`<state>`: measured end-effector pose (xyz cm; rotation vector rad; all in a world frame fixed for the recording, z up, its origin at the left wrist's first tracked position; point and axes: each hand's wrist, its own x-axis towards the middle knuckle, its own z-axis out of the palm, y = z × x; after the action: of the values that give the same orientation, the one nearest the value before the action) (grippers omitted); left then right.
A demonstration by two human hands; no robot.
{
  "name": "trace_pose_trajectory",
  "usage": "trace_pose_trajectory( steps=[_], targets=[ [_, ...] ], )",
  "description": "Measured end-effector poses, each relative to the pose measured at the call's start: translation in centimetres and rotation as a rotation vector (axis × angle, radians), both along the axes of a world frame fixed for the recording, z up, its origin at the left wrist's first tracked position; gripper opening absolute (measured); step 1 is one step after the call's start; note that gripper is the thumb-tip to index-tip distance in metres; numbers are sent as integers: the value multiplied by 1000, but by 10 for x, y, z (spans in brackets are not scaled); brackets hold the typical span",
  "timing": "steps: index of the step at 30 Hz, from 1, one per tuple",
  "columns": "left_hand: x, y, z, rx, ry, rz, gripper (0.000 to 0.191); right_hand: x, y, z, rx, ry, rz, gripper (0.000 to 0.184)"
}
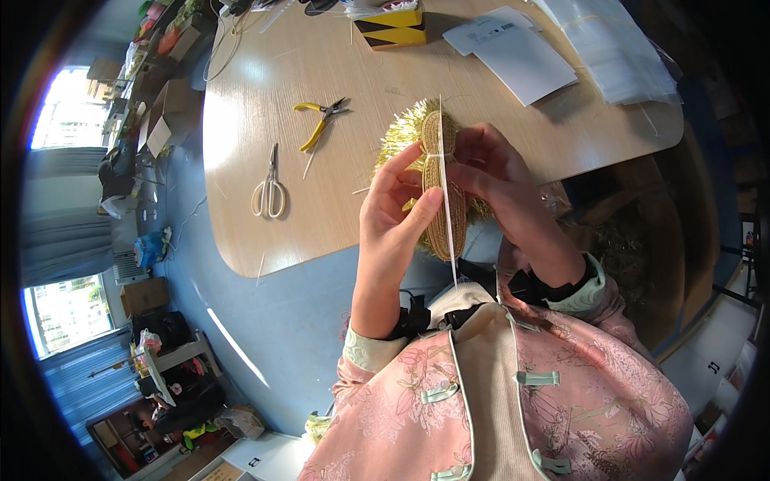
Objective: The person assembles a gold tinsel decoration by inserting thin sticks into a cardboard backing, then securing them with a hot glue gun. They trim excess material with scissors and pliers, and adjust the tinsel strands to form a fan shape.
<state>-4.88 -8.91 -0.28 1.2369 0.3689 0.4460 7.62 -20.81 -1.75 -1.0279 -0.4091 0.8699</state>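
Observation:
My left hand grips a long gold braided-cord piece, narrowed like a waist near its top. Along its face runs a thin white stick or strip, with my left thumb pressed beside it. A narrow white tie wraps the waist. From the other side, the fingers of my right hand pinch the piece near the tie. Gold tinsel fans out behind it, partly hidden by my hands. All of this is held at the table's near edge.
On the wooden table, white-handled scissors and yellow-handled pliers lie to the left. Farther back are a yellow-and-black box, white cards and clear plastic bags. An open cardboard box stands at the right.

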Motion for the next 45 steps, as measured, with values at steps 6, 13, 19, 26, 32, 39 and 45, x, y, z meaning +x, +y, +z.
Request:
trace_pose_trajectory(
  steps=[6,13,19,26,32,39,45],
  targets=[
    [1,-2,1,15,-5,8,56,4,1,1,11,46,-3,27],
    [-4,-5,6,-276,-158,-9,51,14,-5,7,16,-72,18,13],
    [-13,-2,4,-293,-269,35,50,45,-15,3,-277,-600,-310,15],
    [-14,3,3,-564,-87,68,49,34,-18,28,8,-979,-587,27],
    [-7,-8,7,-272,-229,38,49,12,-4,50,-28,-1230,-399,46],
    [-8,1,-3,-182,-273,11,53,1,-4,48,-170,-1100,-163,36],
    [-8,1,-7,-176,-203,91,53,3,-13,44,5,-962,-59,18]
  ],
)
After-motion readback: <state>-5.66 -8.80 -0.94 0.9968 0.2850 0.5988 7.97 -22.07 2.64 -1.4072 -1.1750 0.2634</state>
